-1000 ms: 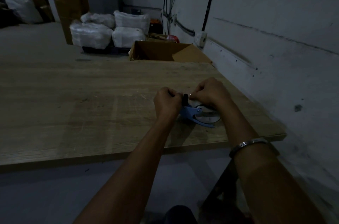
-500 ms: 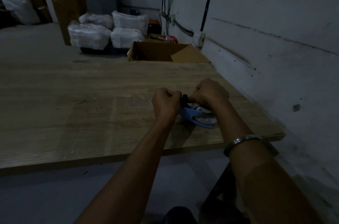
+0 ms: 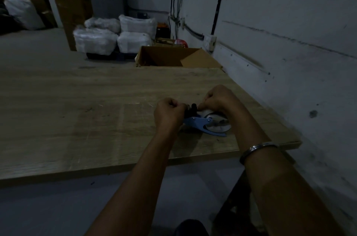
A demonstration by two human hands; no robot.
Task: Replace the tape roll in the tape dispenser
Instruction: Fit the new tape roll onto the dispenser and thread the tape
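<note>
1. A metal bangle (image 3: 257,148) sat on my right forearm, nearest to me.
2. The blue tape dispenser (image 3: 201,124) lay on the wooden table (image 3: 77,120) near its right front corner, the tape roll (image 3: 218,125) mounted in it.
3. My left hand (image 3: 169,113) was curled tight at the dispenser's front end; my right hand (image 3: 218,98) pinched something small above the roll, too dim to identify.
4. Beyond the table stood an open cardboard box (image 3: 173,58).
5. Farthest were white wrapped bundles (image 3: 116,36).

Tape dispenser (image 3: 201,122) on the table (image 3: 77,120), between two hands.

It lies just right of the left hand (image 3: 170,110) and under the right hand (image 3: 218,98); beyond both hands, past the table's far edge, stands a cardboard box (image 3: 160,58).
</note>
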